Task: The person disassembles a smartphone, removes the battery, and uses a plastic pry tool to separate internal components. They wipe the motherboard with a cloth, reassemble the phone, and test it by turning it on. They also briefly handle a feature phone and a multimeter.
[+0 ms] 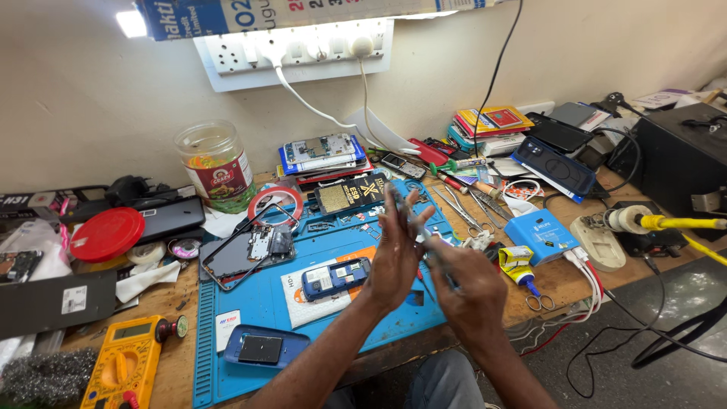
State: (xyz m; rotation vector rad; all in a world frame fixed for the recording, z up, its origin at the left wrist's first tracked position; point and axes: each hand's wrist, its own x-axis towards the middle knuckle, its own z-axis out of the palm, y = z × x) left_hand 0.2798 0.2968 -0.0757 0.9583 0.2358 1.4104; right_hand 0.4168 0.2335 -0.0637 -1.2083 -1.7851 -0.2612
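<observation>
the left hand is raised above the blue rubber repair mat, palm turned inward, fingers stretched upward and close together. the right hand sits just beside it, curled shut around the dark handle of a thin metal tool, whose slim shaft runs up along the left fingers and ends near their tips. whether the left fingers pinch anything small against the tool cannot be told.

below the hands, on the mat, lies a small blue keypad phone with its back removed, resting on a white card. nearer the front edge of the mat sits a rounded blue phone cover with a dark battery in it. to the left, half on the mat, lies an opened smartphone frame with exposed circuit board, and a roll of red tape stands just behind it.

on the wooden worktop, a yellow multimeter lies at the front left corner, and a clear plastic jar with a red label stands near the wall. right of the hands rest a light blue rectangular box, a small yellow glue tube and steel tweezers and scissors.
</observation>
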